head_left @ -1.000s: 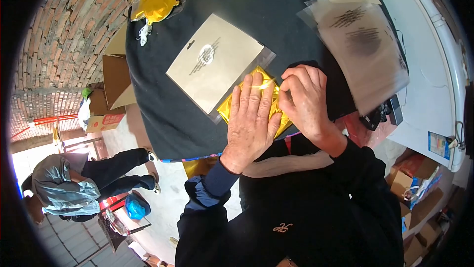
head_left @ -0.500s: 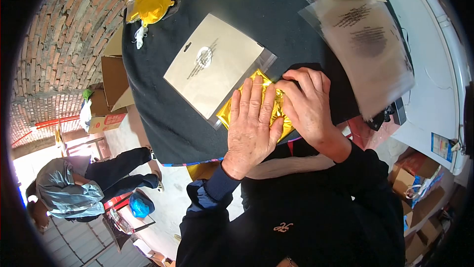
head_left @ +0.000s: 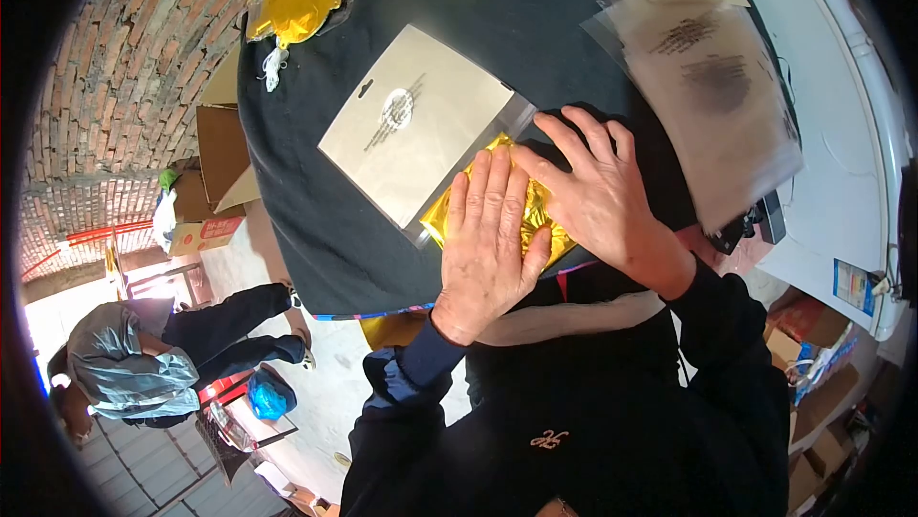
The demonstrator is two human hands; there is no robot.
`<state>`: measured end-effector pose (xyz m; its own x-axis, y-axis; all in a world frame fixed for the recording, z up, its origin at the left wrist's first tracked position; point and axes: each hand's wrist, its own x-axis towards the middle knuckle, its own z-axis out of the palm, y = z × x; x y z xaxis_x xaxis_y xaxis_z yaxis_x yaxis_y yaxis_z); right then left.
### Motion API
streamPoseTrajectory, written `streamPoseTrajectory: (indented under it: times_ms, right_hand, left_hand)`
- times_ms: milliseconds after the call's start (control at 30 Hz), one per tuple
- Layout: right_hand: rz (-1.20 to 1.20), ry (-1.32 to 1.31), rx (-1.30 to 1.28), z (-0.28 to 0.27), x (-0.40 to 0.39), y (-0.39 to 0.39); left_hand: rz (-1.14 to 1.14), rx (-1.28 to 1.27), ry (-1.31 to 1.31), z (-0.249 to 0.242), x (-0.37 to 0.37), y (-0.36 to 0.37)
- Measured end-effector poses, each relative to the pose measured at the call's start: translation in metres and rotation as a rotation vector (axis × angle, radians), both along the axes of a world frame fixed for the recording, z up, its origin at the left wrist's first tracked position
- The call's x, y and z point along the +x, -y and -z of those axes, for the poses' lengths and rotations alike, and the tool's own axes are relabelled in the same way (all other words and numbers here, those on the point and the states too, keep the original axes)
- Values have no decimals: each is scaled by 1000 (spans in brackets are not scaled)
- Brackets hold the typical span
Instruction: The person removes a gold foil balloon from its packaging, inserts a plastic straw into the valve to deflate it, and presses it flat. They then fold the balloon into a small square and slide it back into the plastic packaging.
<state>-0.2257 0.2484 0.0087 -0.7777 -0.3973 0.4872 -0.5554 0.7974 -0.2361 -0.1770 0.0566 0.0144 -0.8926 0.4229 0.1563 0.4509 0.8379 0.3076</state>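
Gold foil [head_left: 535, 216] lies at frame centre on the black surface [head_left: 325, 220], flattened under both hands. Left hand [head_left: 488, 249] presses flat, fingers spread; right hand [head_left: 598, 197], pinching the foil's edge a moment ago, now lies open across it. A card sleeve [head_left: 416, 120] touches the foil's upper left; clear bags [head_left: 712, 87] sit upper right.
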Motion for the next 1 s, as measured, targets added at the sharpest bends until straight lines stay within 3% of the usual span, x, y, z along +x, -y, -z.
streamPoseTrajectory:
  times_ms: [533, 767, 1000]
  right_hand:
    - [-115, -125, 64, -3, 2, -28]
    - [-292, -9, -18, 0, 13, -40]
    - [-344, 3, 96, -9, 29, -60]
  left_hand:
    - [-8, -14, -43, 4, 1, -1]
    - [-15, -39, -28, 2, 0, -3]
    - [-15, -60, -17, 4, 2, -3]
